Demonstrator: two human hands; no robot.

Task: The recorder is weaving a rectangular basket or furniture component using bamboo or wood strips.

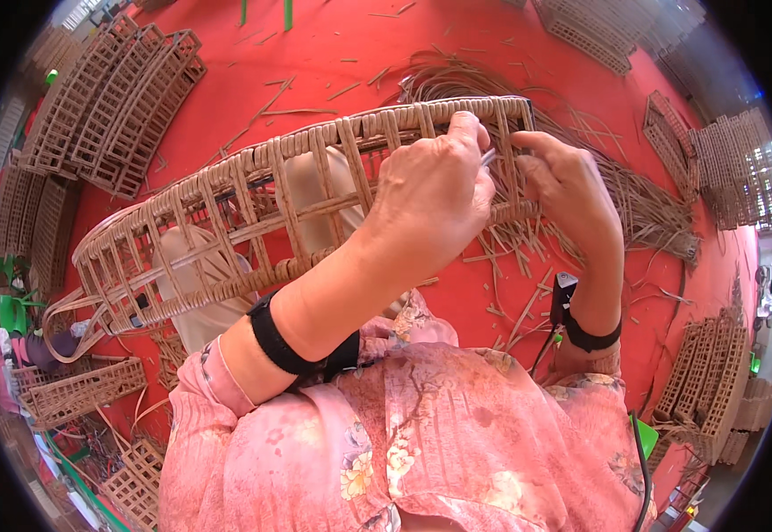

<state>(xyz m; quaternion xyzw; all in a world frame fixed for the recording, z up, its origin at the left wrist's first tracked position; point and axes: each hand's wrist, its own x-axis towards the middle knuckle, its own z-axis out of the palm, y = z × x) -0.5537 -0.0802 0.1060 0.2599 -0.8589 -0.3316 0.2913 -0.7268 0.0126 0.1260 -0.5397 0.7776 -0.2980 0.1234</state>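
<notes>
floor: red mat (333, 53)
ten o'clock: stacked woven frames (111, 97)
three o'clock: more frames (732, 168)
centre right: loose rattan strips (652, 213)

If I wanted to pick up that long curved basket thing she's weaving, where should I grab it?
Probably grab the woven frame by its thick wrapped top rim, near the middle, coming from above. That rim is a sturdy rounded band, and the open gaps under it let fingers hook through. Leave the right end alone: the left hand and right hand are working there, and loose strips hang from it.

Woven frame (253, 204) was matt, rough tan rattan; floor (333, 53) covering appeared red, matt; sleeves (421, 426) were soft floral cloth.
</notes>
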